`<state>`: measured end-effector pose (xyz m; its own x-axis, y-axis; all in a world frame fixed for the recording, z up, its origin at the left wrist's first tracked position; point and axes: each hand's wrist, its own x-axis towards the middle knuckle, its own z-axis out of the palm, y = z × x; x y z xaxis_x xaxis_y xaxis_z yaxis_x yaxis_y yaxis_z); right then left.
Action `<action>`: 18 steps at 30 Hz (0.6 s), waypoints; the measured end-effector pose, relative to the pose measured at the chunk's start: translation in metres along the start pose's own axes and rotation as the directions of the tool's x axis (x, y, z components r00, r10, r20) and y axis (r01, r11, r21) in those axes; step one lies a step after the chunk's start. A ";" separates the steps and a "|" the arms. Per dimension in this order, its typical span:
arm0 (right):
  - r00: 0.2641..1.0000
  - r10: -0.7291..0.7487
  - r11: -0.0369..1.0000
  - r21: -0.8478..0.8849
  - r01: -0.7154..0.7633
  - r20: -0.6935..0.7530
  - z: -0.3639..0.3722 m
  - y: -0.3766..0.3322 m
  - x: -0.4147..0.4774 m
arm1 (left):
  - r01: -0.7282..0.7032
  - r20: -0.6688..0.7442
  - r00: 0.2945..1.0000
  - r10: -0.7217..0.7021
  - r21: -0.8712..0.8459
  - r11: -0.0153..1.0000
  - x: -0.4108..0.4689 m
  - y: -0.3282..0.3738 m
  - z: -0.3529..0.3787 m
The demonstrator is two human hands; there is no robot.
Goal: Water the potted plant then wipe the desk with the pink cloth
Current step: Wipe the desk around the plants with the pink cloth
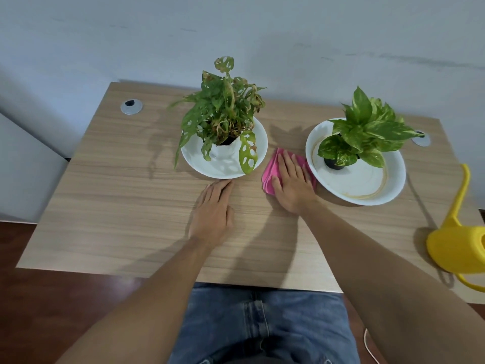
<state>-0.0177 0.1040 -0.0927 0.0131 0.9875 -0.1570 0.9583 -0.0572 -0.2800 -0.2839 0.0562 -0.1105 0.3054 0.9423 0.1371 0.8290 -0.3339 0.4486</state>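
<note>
You're wiping: right hand (291,183) pressed flat, open, on the cloth (270,169); left hand (214,211) flat, empty. Next, sweep the counter (118,195) between plates.

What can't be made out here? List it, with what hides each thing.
All in the head view:
- Pink cloth: mostly hidden under the right hand.
- Yellow watering can: body and handle cut off by the right edge; any water inside is unseen.
- Left plant's pot: soil hidden by leaves, so wetness cannot be told.
- Right plant's dark pot: mostly covered by foliage.
</note>
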 end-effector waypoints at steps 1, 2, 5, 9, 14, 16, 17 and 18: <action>1.000 -0.004 1.000 0.000 0.004 -0.005 -0.001 0.000 -0.004 | 0.001 -0.002 1.000 -0.001 -0.003 1.000 0.000 0.000 0.000; 1.000 -0.022 1.000 -0.006 0.021 -0.019 0.000 0.003 -0.010 | -0.001 -0.007 1.000 0.001 -0.005 1.000 0.000 0.000 -0.001; 0.991 -0.119 0.992 -0.044 0.116 -0.062 -0.002 0.023 -0.046 | -0.015 -0.025 1.000 0.015 -0.007 1.000 0.000 0.000 0.000; 0.985 -0.161 0.986 -0.062 0.157 -0.068 -0.007 0.064 -0.100 | -0.012 -0.023 1.000 0.012 -0.003 1.000 -0.002 -0.001 0.001; 0.992 -0.115 0.989 -0.101 0.110 -0.049 -0.015 0.117 -0.151 | -0.025 -0.021 0.999 0.025 0.019 1.000 -0.003 0.000 0.001; 0.995 -0.090 0.990 -0.115 0.085 -0.042 -0.015 0.125 -0.158 | -0.025 -0.022 0.999 0.025 0.025 0.999 -0.004 0.002 0.001; 0.996 -0.084 0.989 -0.125 0.078 -0.043 -0.014 0.126 -0.158 | -0.024 -0.024 0.999 0.025 0.024 0.999 -0.004 0.002 0.000; 0.996 -0.081 0.988 -0.134 0.074 -0.044 -0.013 0.125 -0.157 | -0.023 -0.024 0.999 0.023 0.021 1.000 -0.004 0.002 0.000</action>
<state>0.1040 -0.0564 -0.0910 -0.0519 0.9944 -0.0924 0.9863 0.0365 -0.1612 -0.2830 0.0521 -0.1102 0.3136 0.9345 0.1685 0.8312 -0.3559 0.4271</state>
